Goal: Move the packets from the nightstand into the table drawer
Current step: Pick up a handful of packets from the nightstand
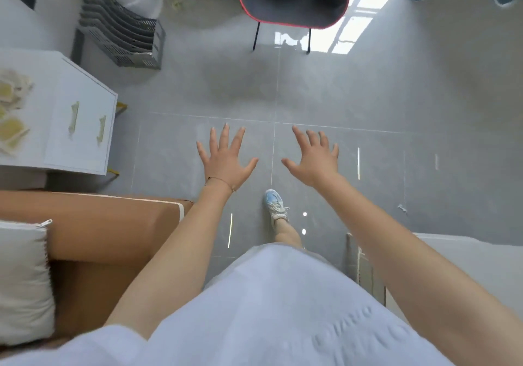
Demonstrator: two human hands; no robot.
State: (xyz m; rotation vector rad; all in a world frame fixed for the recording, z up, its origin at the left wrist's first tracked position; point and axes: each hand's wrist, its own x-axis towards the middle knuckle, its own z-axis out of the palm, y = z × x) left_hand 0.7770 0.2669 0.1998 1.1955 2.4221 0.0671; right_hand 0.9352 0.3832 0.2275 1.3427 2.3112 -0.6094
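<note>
At the bottom of the frame is my white top (268,309), with both bare arms reaching forward over it. At lower left, a pale cushion (22,280) leans on a brown upholstered piece (107,224). My shoe (276,204) stands on the grey tiled floor (396,96) at the centre.

Just above it, my left hand (226,159) and right hand (314,162) hang side by side over the floor, palms down, fingers straight and fanned wide, holding nothing. A thin bracelet (220,180) circles the left wrist.

The packets (11,111) lie at the left edge of the frame, flat on top of the white nightstand (82,96), well apart from both hands and nearer my left. They are yellowish, loosely overlapping and blurred. The lowest one seems to run slantwise, from lower left to upper right; the others' direction I cannot tell.

Beyond, at upper left, sits a stack of grey mesh trays (121,29). At top centre stands a dark chair (294,12) with red piping.
</note>
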